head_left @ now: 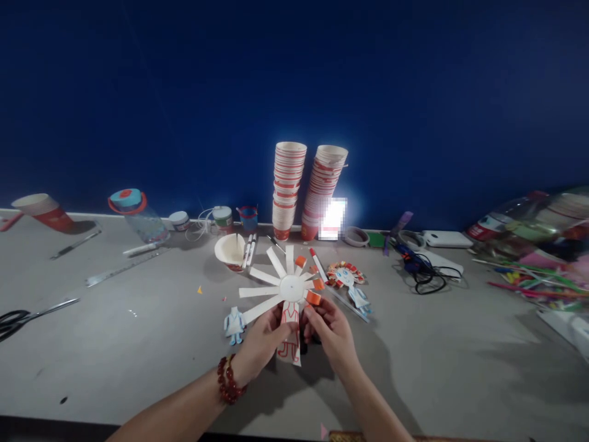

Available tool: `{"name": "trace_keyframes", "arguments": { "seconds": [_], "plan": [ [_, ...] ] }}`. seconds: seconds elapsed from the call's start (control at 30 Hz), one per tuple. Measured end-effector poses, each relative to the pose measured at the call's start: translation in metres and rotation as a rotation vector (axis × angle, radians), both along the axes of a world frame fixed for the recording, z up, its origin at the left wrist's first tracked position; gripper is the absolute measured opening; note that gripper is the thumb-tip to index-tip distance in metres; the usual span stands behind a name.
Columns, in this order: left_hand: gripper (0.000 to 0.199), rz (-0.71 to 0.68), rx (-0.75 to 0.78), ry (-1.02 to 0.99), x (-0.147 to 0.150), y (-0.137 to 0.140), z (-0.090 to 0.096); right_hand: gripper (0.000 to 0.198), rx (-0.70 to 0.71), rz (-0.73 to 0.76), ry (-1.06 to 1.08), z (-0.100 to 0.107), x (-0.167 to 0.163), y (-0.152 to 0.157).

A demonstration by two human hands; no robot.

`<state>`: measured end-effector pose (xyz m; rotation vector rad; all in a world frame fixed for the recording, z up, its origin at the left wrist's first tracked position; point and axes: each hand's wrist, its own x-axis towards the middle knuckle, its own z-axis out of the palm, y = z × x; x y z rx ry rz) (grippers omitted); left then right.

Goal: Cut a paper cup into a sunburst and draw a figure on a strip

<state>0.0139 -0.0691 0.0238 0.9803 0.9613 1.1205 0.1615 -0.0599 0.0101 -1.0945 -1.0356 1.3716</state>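
A cut-open paper cup (291, 287) with a round white base and long strips fanned out stands in front of me. Several strips on its right side are curled, showing orange. On its lower panel a dress and legs are outlined in red. My left hand (264, 345) grips that panel, thumb in front. The closed fingers of my right hand (332, 331) pinch the cup's lower right edge, by the curled strips; the exact pinch point is partly hidden. Beside my left hand lies a small paper figure in blue outline (234, 325). A finished paper doll (345, 276) with curled red-orange hair lies right of the cup.
Two tall stacks of paper cups (289, 190) stand by the blue wall, next to a bright blurred screen (333, 218). Nearby are a cut cup (230, 252), markers (250, 250) and a red-capped marker (317, 264). Scissors (32, 318) lie left, tangled cables (426, 270) right.
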Motion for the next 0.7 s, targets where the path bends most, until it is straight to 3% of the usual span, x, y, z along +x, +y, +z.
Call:
{"name": "trace_keyframes", "arguments": {
  "seconds": [0.1,0.17,0.3,0.43,0.6,0.7],
  "plan": [
    [0.039,-0.037,-0.035,-0.042,-0.002,0.001,-0.001,0.051,0.015,0.030,-0.086,0.000,0.008,0.005],
    [0.041,0.000,-0.016,-0.030,-0.005,0.002,-0.002,0.050,0.069,0.003,-0.251,0.000,0.019,0.007],
    [0.048,0.141,0.008,-0.016,-0.011,0.004,-0.004,0.029,0.276,0.032,-0.980,0.000,0.038,-0.001],
    [0.048,0.190,0.042,0.042,-0.013,0.005,-0.008,0.014,0.337,0.195,-1.429,0.002,0.033,-0.018],
    [0.050,0.147,-0.060,0.037,-0.010,0.003,-0.007,0.009,0.258,0.250,-1.605,0.011,0.028,-0.016],
    [0.038,0.065,-0.073,-0.037,-0.009,0.003,-0.001,0.005,0.141,0.247,-1.440,0.014,0.041,-0.008]
  ]
}}
